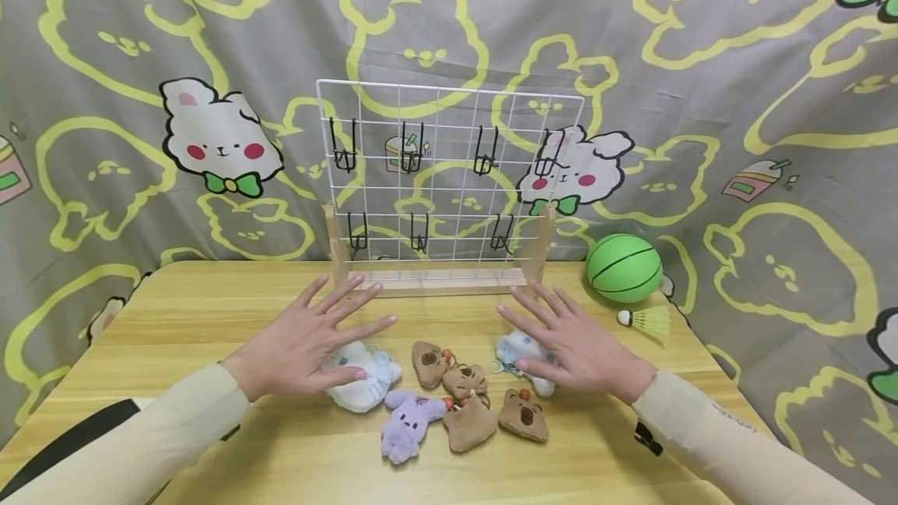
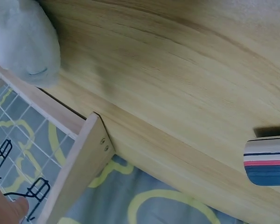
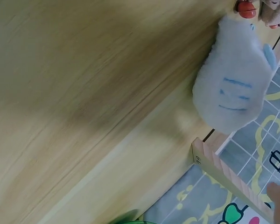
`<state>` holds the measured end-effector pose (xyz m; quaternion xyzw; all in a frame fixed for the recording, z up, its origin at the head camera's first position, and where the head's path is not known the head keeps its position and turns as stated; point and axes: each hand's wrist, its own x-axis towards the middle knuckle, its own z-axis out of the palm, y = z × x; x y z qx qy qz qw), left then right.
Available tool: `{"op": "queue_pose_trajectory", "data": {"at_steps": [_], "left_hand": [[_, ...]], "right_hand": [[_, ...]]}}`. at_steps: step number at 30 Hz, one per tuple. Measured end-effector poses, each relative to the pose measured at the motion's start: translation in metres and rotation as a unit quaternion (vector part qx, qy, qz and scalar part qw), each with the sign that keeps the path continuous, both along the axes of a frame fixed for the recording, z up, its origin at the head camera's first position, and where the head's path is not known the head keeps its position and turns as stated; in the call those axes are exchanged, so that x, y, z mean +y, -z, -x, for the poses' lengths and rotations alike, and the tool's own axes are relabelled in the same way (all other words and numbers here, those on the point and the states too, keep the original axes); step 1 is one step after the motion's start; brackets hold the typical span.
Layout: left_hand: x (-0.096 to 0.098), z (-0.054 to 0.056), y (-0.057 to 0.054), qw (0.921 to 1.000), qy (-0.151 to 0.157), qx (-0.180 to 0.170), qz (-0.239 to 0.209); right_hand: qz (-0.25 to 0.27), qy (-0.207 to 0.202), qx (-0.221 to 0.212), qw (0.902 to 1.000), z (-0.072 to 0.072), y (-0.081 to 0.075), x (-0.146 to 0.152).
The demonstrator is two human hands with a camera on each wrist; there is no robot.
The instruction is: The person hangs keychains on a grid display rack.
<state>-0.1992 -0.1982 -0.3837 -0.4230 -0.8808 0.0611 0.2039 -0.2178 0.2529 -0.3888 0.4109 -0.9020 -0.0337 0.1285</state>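
My left hand [image 1: 302, 345] is held palm down with fingers spread, above a white plush keychain [image 1: 358, 392] with light blue details. On the other side my right hand [image 1: 578, 345], fingers also spread, partly covers a smaller white and blue plush [image 1: 519, 345]. Neither hand holds anything. Between them lie several brown animal plush keychains [image 1: 468, 421] with orange-red bells and a purple long-eared plush [image 1: 407, 425]. White plush also shows in the left wrist view [image 2: 25, 44] and the right wrist view [image 3: 235, 79]. Only fingertips appear in the wrist views.
Behind the plushes stands a white wire grid rack [image 1: 456, 178] with wooden feet and several black hooks [image 1: 484, 154]. A green ball [image 1: 624, 267] and a yellow shuttlecock [image 1: 647, 322] are at the back right. A striped object [image 2: 268, 163] sits on the wooden table [image 1: 210, 294].
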Motion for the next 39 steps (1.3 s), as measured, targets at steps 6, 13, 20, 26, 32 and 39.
{"op": "queue_pose_trajectory", "data": {"at_steps": [6, 13, 20, 26, 32, 39], "left_hand": [[-0.005, 0.004, -0.003, 0.9943, -0.049, -0.075, -0.058], [-0.013, 0.013, -0.006, 0.9555, -0.147, -0.178, -0.184], [-0.019, 0.031, -0.008, 0.8907, -0.21, -0.277, -0.293], [-0.018, 0.049, -0.004, 0.841, -0.226, -0.331, -0.364], [-0.014, 0.061, 0.003, 0.8051, -0.246, -0.376, -0.387], [-0.004, 0.07, 0.008, 0.7749, -0.27, -0.41, -0.398]], "right_hand": [[-0.001, 0.0, -0.076, 0.9971, 0.003, 0.0, -0.005], [-0.018, 0.0, -0.146, 0.9891, 0.007, 0.003, -0.016], [-0.055, 0.065, -0.194, 0.9772, 0.011, 0.004, -0.032], [-0.042, 0.098, -0.229, 0.9677, 0.014, -0.002, -0.046], [-0.032, 0.138, -0.294, 0.9454, 0.018, -0.004, -0.05], [0.002, 0.15, -0.345, 0.9264, 0.022, -0.002, -0.046]]}}
